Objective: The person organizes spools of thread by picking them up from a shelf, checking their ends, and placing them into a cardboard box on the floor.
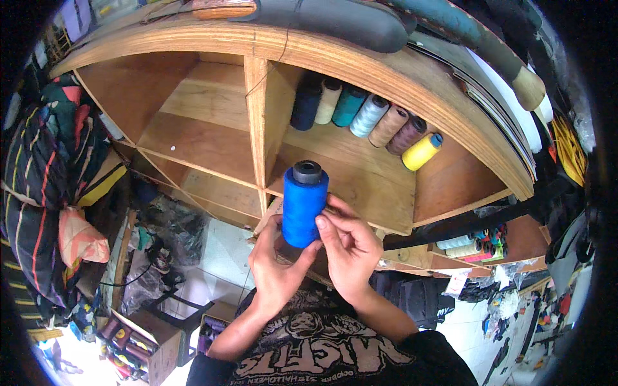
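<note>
A spool of blue thread (304,209) with a dark core stands nearly upright between my hands, in front of the wooden shelf. My left hand (277,260) is closed round its lower left side and base, with the thumb across the bottom. Against the spool's lower right side, my right hand (347,251) has its thumb and fingertips pinched; whether a loose thread end is between them is too small to tell. Beyond, in the upper right compartment, several thread spools stand in a row, from a dark one (306,106) through teal (348,106) to yellow (421,152).
The wooden shelf (256,116) has a divider left of the spool row. More spools (473,248) lie in a lower compartment at right. Patterned cloth (45,193) hangs at far left. At lower left stands a cardboard box (164,350) with spools. Long padded pieces (335,26) lie on top.
</note>
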